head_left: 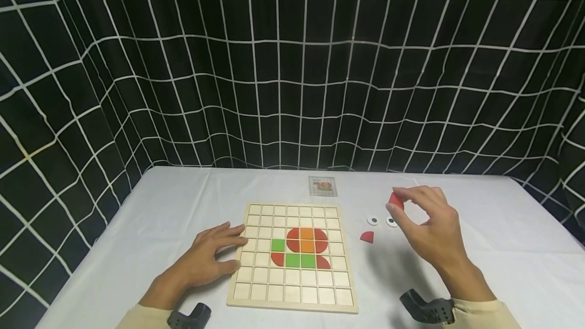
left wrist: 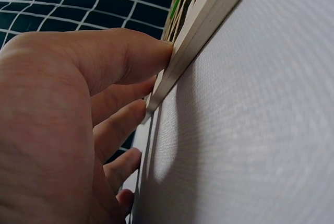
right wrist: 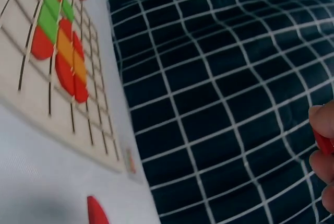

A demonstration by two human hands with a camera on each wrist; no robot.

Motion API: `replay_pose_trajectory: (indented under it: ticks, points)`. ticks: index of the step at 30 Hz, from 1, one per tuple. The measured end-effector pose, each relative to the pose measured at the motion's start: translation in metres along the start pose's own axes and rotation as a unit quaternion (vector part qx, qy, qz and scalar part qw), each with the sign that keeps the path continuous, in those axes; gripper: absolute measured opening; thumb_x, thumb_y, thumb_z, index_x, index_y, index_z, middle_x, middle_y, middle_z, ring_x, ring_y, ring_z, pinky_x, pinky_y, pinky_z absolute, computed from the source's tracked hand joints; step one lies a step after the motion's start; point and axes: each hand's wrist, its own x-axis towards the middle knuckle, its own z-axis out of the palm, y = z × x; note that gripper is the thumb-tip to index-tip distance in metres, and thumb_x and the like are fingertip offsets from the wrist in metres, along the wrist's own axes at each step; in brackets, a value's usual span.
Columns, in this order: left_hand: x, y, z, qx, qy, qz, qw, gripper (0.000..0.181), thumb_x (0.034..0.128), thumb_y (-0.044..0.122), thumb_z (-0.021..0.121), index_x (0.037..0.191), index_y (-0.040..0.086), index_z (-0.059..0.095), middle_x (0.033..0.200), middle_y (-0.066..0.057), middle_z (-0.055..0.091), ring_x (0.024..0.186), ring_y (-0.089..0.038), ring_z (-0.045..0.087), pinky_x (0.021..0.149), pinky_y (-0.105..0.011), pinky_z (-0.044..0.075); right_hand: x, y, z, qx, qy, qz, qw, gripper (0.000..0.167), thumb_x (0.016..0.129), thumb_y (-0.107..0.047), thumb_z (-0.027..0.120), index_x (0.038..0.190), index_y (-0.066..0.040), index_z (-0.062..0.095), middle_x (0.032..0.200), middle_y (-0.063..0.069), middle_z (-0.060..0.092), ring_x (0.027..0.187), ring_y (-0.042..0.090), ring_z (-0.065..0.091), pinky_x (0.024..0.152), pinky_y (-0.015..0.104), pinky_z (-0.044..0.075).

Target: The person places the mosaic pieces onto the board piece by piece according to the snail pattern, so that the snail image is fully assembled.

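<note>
My right hand [head_left: 429, 227] is raised above the right part of the table, pinching a red tile [head_left: 395, 200] between thumb and fingertips. The fingers cover part of that tile, so its full outline is hidden. Left of it lies a wooden grid board [head_left: 269, 291]. Red, orange and green tiles fill some of its squares, among them an orange tile [head_left: 307, 234] and a green tile [head_left: 278, 245]. My left hand [head_left: 207, 255] touches the board's left edge with thumb and fingertips, fingers extended, as the left wrist view also shows.
On the white cloth right of the board lie a red quarter-round tile [head_left: 367, 237] and two white eye discs, the left disc [head_left: 372, 220] fully visible. A small picture card [head_left: 322, 186] lies behind the board. A black, white-gridded curtain [head_left: 292, 65] hangs behind the table.
</note>
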Motion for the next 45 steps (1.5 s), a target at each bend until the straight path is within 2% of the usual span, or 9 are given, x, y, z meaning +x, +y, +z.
replay_pose_trajectory:
  ticks: [9,14,22,26,33,40,45]
  points:
    - [0.001,0.002,-0.001,-0.004,-0.002,0.014,0.9999,0.043,0.0793,0.024,0.071,0.121,0.016,0.068,0.141,-0.001,0.051,0.137,-0.033,0.032,0.109,-0.057,0.017,0.012,-0.024,-0.007,0.035,0.014,-0.037,0.9986,0.032,0.067,0.005,0.076,0.099,0.003,0.072,0.085,0.006,0.067,0.089,0.018,0.05,0.078,0.018,0.038]
    - [0.001,0.003,-0.002,-0.005,-0.001,0.006,1.0,0.043,0.0787,0.025,0.071,0.121,0.017,0.068,0.141,0.001,0.051,0.137,-0.032,0.032,0.11,-0.057,0.016,0.024,-0.043,-0.006,0.065,0.029,-0.064,0.9954,0.03,0.067,0.005,0.074,0.097,0.006,0.072,0.084,0.01,0.066,0.088,0.019,0.051,0.079,0.02,0.039]
    - [0.001,0.002,0.0,-0.006,-0.004,0.013,0.9999,0.043,0.079,0.025,0.071,0.121,0.017,0.068,0.141,0.001,0.051,0.137,-0.032,0.032,0.109,-0.057,0.017,0.034,-0.074,0.0,0.079,0.023,-0.061,0.9947,0.034,0.065,0.011,0.073,0.098,0.009,0.07,0.086,0.016,0.066,0.088,0.018,0.05,0.074,0.021,0.038]
    - [0.002,0.001,-0.001,-0.004,-0.003,0.015,0.9999,0.043,0.0793,0.025,0.071,0.121,0.016,0.068,0.141,0.0,0.051,0.137,-0.033,0.032,0.109,-0.058,0.017,0.039,-0.08,0.007,0.091,0.021,-0.068,0.9933,0.035,0.066,0.01,0.074,0.1,0.007,0.071,0.088,0.014,0.066,0.089,0.02,0.05,0.074,0.023,0.038]
    - [0.001,0.002,0.0,-0.005,-0.001,-0.016,0.9999,0.043,0.0774,0.024,0.071,0.12,0.019,0.069,0.141,0.002,0.05,0.138,-0.028,0.031,0.111,-0.055,0.015,0.047,-0.089,0.024,0.136,0.019,-0.086,0.9867,0.032,0.07,0.003,0.074,0.102,0.004,0.071,0.091,0.011,0.066,0.09,0.022,0.051,0.076,0.025,0.041]
    - [0.0,0.001,-0.001,-0.01,0.0,-0.006,0.9999,0.042,0.0787,0.025,0.071,0.121,0.018,0.068,0.141,0.001,0.05,0.138,-0.03,0.031,0.11,-0.056,0.015,0.049,-0.102,0.043,0.159,0.004,-0.077,0.9842,0.031,0.075,0.001,0.074,0.106,0.003,0.071,0.095,0.007,0.066,0.092,0.023,0.052,0.076,0.029,0.042]
    - [0.0,0.001,-0.001,-0.012,-0.003,-0.002,0.9999,0.043,0.0795,0.026,0.071,0.121,0.019,0.068,0.142,0.001,0.05,0.138,-0.031,0.03,0.11,-0.057,0.015,0.05,-0.107,0.058,0.172,-0.003,-0.077,0.982,0.033,0.075,0.003,0.076,0.107,0.002,0.071,0.095,0.007,0.066,0.091,0.024,0.052,0.075,0.029,0.041]
